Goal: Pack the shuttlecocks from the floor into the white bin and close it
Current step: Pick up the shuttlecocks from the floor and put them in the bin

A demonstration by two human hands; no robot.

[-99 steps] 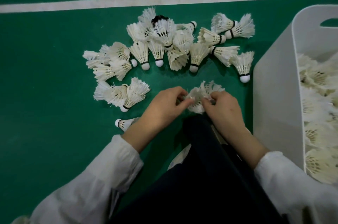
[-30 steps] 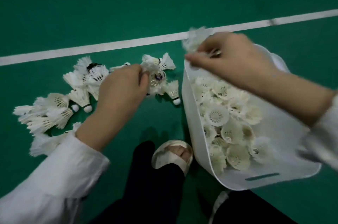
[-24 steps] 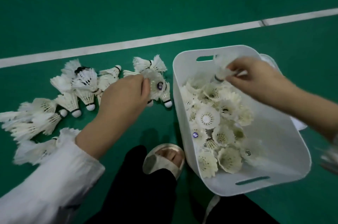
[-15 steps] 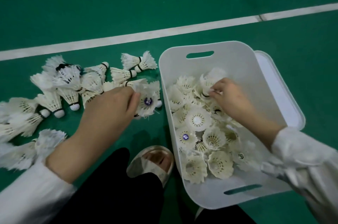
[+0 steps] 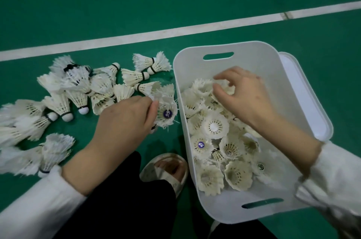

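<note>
Nearest the camera a dark trouser leg [image 5: 121, 205] and a pale sandal [image 5: 166, 170] rested on the green floor [image 5: 175, 0], the sandal just beside the white bin [image 5: 254, 213]; the bin stood open, about half filled with shuttlecocks [image 5: 214, 127] lying skirt-up in a heap; the left hand [image 5: 125, 121], in a white sleeve [image 5: 39, 205], hovered beside the bin's left wall with thumb and fingers pinched on a held shuttlecock [image 5: 166, 109] bearing a purple sticker; the right hand [image 5: 244, 96] reached into the bin, its fingers curled down onto a top shuttlecock [image 5: 224, 86] in the heap; beyond the left hand loose shuttlecocks [image 5: 78, 90] lay scattered on the floor; a white lid [image 5: 304, 98] lay against the bin's right side; farther off ran a white court line [image 5: 175, 32].
</note>
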